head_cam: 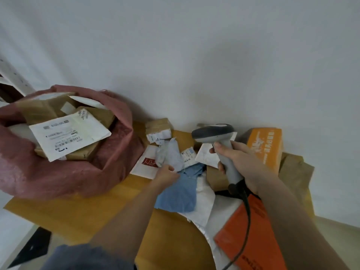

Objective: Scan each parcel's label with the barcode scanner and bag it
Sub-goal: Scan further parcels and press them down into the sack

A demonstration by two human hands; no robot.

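My right hand [239,160] grips a grey barcode scanner [216,133] by its handle, head pointing left, its black cable trailing down. My left hand [165,173] pinches the lower edge of a crumpled pale grey poly parcel [171,154] lying among the pile. A blue parcel [179,195] lies just under that hand. To the left stands a pink sack [64,172], open, holding brown boxes and a white labelled mailer [70,135].
On the brown cardboard sheet [81,211] lie a small taped box [158,129], a white mailer with a red logo [146,162], white bags, brown paper parcels and two orange boxes [266,147] [251,236]. A white wall rises behind. A shelf upright shows at far left.
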